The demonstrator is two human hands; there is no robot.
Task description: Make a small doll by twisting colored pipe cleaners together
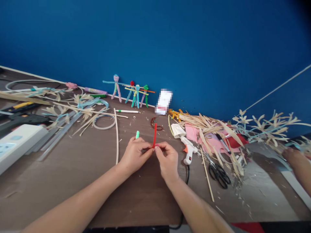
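Note:
My left hand [136, 151] and my right hand [167, 160] meet over the middle of the table, fingertips pinched together. Between them rises a short red strip [155, 133], fuzzy like a pipe cleaner, its lower end hidden by the fingers. A mint-green tip [137, 134] pokes up behind my left hand; whether that hand holds it I cannot tell. Beyond the strip lies a brown bead bracelet [157, 128]. A white glue gun [189, 149] rests right of my right hand, near black-handled scissors [219, 175].
Pipe-cleaner figures [137, 97] lean on the blue wall [155, 42] beside a pixelated white card [164, 102]. Dried strips [199, 124] pile at right, strips and tubes at left. A white power strip [20, 145] stands at left. Another person's hand [295, 158] is at far right.

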